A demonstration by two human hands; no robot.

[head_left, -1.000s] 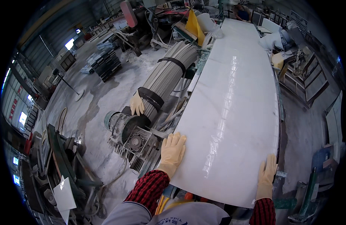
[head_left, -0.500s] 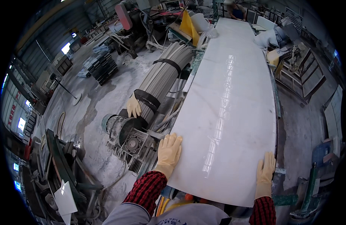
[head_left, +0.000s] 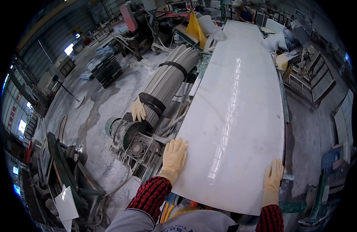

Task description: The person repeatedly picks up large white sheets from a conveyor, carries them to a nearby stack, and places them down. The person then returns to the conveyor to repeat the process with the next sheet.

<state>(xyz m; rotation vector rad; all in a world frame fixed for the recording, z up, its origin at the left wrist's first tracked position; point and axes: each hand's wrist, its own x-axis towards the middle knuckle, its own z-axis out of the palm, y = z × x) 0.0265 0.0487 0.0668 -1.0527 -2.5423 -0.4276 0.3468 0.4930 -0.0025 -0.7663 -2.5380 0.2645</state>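
A long, glossy white stone slab (head_left: 232, 120) stretches away from me, with light reflected down its middle. My left hand (head_left: 174, 160), in a cream rubber glove, lies flat on the slab's left edge near its close end. My right hand (head_left: 272, 181), gloved the same way, rests along the right edge with its fingers stretched forward. Neither hand is closed around anything; the right thumb stands a little apart. Below the slab's near edge, yellow hoses (head_left: 169, 212) show in part.
Left of the slab lie a dusty motor (head_left: 128, 135), a strapped bundle of pale strips (head_left: 170, 77) and a loose cream glove (head_left: 138, 109). A co-worker (head_left: 244, 12) stands by the far end. Metal frames (head_left: 314, 79) stand to the right, scrap pieces (head_left: 66, 203) at lower left.
Both hands stay on the slab's edges, the right one slightly nearer to me. The slab's far end appears slightly lower, and more of the co-worker shows there.
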